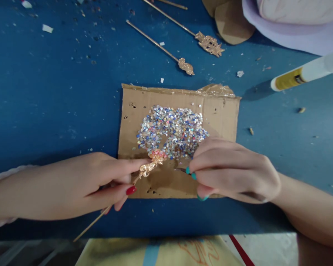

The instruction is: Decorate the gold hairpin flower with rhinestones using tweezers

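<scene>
Gold hairpin (148, 168) is slanting over the cardboard (219, 118) beside the chip pile (180, 125); we are pinching its stem in the left hand (100, 184) and closing the right hand (235, 166) around a pointed tool (184, 170). A dipping hairpin head is risking scattered chips.

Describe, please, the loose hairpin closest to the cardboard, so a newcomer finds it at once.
On the blue table, find the cardboard sheet with glittering chips. Just beyond its far edge lies the hairpin, its thin stem pointing to the upper left. Its small, rounded head sets it apart from the neighbouring hairpin, whose head is bigger, spiky and openwork.
</scene>
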The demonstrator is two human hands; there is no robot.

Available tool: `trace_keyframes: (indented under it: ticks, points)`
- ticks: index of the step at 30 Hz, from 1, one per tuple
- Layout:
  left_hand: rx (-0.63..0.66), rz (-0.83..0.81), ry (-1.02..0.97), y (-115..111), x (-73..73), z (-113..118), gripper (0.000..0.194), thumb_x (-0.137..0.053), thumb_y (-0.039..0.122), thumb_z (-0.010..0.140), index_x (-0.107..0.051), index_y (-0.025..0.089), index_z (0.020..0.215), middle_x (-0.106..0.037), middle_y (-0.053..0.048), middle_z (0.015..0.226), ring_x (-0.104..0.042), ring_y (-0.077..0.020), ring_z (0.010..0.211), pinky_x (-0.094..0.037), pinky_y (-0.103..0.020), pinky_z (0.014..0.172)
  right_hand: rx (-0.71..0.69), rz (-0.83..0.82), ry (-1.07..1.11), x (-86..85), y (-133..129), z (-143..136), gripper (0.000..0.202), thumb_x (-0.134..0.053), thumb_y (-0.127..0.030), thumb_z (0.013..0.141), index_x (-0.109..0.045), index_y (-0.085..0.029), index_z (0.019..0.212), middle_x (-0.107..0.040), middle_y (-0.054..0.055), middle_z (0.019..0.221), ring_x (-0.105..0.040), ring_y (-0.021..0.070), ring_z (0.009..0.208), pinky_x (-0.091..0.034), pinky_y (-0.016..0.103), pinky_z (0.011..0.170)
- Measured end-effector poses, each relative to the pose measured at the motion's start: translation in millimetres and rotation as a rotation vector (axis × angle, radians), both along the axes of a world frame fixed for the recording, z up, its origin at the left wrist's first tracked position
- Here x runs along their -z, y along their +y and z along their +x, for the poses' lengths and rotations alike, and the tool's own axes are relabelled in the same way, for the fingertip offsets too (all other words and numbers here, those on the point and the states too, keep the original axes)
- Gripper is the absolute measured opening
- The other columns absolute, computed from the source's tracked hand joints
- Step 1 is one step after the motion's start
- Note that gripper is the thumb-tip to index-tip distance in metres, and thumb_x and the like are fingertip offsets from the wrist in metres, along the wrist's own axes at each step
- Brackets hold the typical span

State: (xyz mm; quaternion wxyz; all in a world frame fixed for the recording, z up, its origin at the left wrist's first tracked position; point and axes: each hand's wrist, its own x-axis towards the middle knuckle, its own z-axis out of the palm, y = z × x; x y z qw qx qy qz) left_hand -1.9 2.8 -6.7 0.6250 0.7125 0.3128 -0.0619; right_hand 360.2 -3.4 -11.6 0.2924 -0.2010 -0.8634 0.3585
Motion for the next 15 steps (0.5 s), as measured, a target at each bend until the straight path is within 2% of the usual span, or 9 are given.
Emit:
trace_keyframes:
  ticks: [3,6,9,12,15]
  points:
    - [-0.003,0.0,0.005,-1.1,0.3,-1.0,0.073,-0.05,0.024,0.122,-0.051,0.048,0.19,-0.089,0.016,0.077,-0.08,-0.0143,0.057,-0.063,-0.021,0.07,0.007,0.002,0.002,0.2,-0.2,-0.3,0.018,-0.069,-0.02,0.124,-0.07,-0.019,0.106,-0.084,0.008,0.101,-0.074,0.0178,0.092,-0.068,0.034,0.089]
    - [-0.017,-0.013,0.029,-1.9,-0.3,-1.2,0.07,-0.051,0.025,0.121,-0.055,0.047,0.188,-0.089,0.015,0.077,-0.081,-0.0155,0.06,-0.064,-0.023,0.073,0.003,0.027,-0.014,-1.4,-1.2,0.3,0.015,-0.07,-0.02,0.123,-0.07,-0.019,0.108,-0.083,0.008,0.1,-0.075,0.0188,0.093,-0.067,0.034,0.089]
    - [-0.011,-0.06,0.041,-0.4,-1.0,0.0,0.064,-0.053,0.031,0.122,-0.061,0.041,0.184,-0.09,0.012,0.079,-0.082,-0.0174,0.059,-0.065,-0.025,0.072,-0.031,0.037,-0.036,-4.0,-2.1,1.9,0.009,-0.069,-0.015,0.122,-0.072,-0.018,0.113,-0.084,0.007,0.102,-0.075,0.0196,0.096,-0.066,0.035,0.091]
    - [-0.012,-0.064,0.037,2.9,-1.8,1.7,0.06,-0.053,0.031,0.121,-0.065,0.036,0.18,-0.091,0.01,0.079,-0.081,-0.0186,0.057,-0.064,-0.026,0.067,-0.041,0.024,-0.041,-4.8,-2.3,3.1,0.009,-0.068,-0.013,0.122,-0.073,-0.018,0.116,-0.085,0.007,0.104,-0.076,0.0199,0.097,-0.066,0.035,0.091]
    - [-0.005,-0.076,0.013,5.1,-2.2,2.2,0.062,-0.055,0.028,0.12,-0.064,0.037,0.18,-0.092,0.009,0.081,-0.08,-0.018,0.055,-0.062,-0.025,0.062,-0.032,0.011,-0.024,-3.2,-2.2,2.9,0.009,-0.07,-0.013,0.121,-0.074,-0.017,0.114,-0.084,0.008,0.104,-0.076,0.0203,0.096,-0.066,0.036,0.092]
